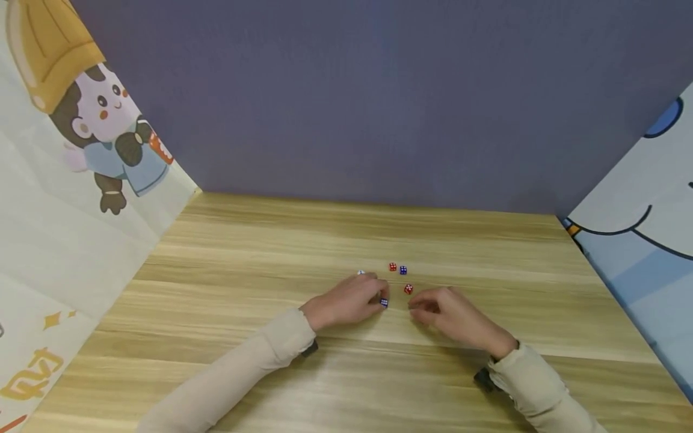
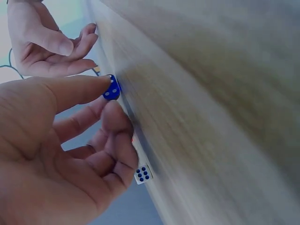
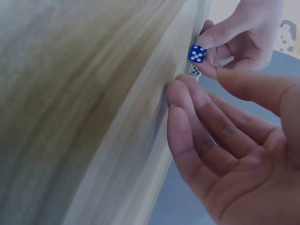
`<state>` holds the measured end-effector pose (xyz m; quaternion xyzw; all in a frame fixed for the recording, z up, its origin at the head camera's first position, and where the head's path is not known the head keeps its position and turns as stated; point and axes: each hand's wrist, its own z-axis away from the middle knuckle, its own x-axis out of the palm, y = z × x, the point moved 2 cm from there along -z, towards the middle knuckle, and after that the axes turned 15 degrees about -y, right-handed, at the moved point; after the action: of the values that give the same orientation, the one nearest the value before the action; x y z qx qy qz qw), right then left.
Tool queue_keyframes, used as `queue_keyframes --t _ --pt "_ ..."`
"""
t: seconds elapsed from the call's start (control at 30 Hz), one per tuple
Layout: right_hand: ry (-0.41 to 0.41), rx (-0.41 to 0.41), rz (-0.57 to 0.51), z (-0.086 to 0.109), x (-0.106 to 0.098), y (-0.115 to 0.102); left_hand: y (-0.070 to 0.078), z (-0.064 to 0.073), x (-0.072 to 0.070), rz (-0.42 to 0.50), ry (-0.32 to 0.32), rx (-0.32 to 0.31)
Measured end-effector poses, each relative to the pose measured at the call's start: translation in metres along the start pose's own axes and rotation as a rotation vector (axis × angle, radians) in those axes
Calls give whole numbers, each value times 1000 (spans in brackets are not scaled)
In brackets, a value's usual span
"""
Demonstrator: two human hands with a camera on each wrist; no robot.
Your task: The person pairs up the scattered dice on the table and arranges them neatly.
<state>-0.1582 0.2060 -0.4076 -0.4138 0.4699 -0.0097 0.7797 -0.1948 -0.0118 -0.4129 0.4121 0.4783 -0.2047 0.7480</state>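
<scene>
Between thumb and index finger, my left hand [image 1: 346,302] pinches a blue die [image 1: 384,302] with white pips, low over the wooden table. Both wrist views show this blue die [image 2: 111,89] by the thumb tip. My right hand [image 1: 457,317] is a short way to the right, its fingers loosely bent with nothing in them. Just beyond its fingertips lies a red die [image 1: 408,289]. Farther back, another red die [image 1: 393,266] and a second blue die [image 1: 403,270] sit side by side. A white die [image 1: 361,272] with dark pips is partly hidden behind my left hand.
The wooden tabletop [image 1: 243,252] ends at a dark grey-blue panel [image 1: 379,108] at the back. Printed cartoon sheets stand along the left side [image 1: 108,198] and the right side [image 1: 644,210].
</scene>
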Motion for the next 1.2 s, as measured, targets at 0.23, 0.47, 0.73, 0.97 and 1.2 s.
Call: queue_keyframes --t 0.23,0.47,0.73,0.97,1.2 --pt "49 -21 25 7 -1 -9 8 11 1 99 45 26" --pt "71 -95 57 18 8 -36 33 29 0 110 94 90" --pt "159 -215 155 33 30 -60 64 48 5 58 102 135" --pt "259 -309 221 49 45 -68 74 60 15 52 146 167" --pt "217 -277 196 52 60 -64 76 62 26 85 117 174"
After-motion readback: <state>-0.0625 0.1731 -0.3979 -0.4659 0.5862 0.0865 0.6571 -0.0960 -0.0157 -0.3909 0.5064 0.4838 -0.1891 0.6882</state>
